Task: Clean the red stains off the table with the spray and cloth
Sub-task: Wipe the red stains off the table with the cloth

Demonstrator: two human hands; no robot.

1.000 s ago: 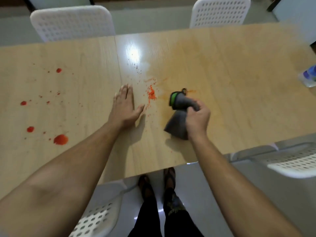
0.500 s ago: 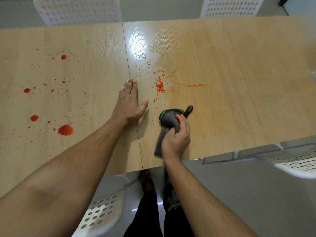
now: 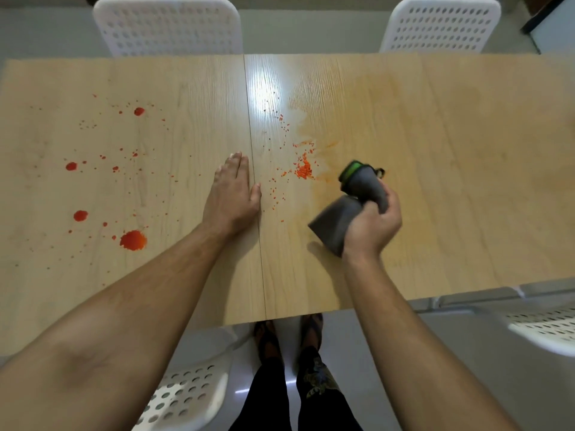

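Cloth (image 3: 348,209), grey with a green-edged end, is bunched in the right hand (image 3: 371,227), whose fingers curl tightly round its middle; the lower flap hangs down near the surface (image 3: 466,181), though whether it touches cannot be told. The left hand (image 3: 231,194) lies flat with straight fingers, palm down beside the seam between the two boards, holding nothing. No spray bottle is in view.

Nearest red mess is the orange-red cluster (image 3: 304,172), just up and to the left of the cloth's green end, between the two hands and closer to the right one. A thin orange film spreads to its right. So the likely next wipe runs forward and leftward from where the cloth hangs.

Larger red blots (image 3: 133,240) sit well apart on the left board, beyond the flat left hand; reaching them with the cloth would probably mean crossing over that hand or lifting it away first.
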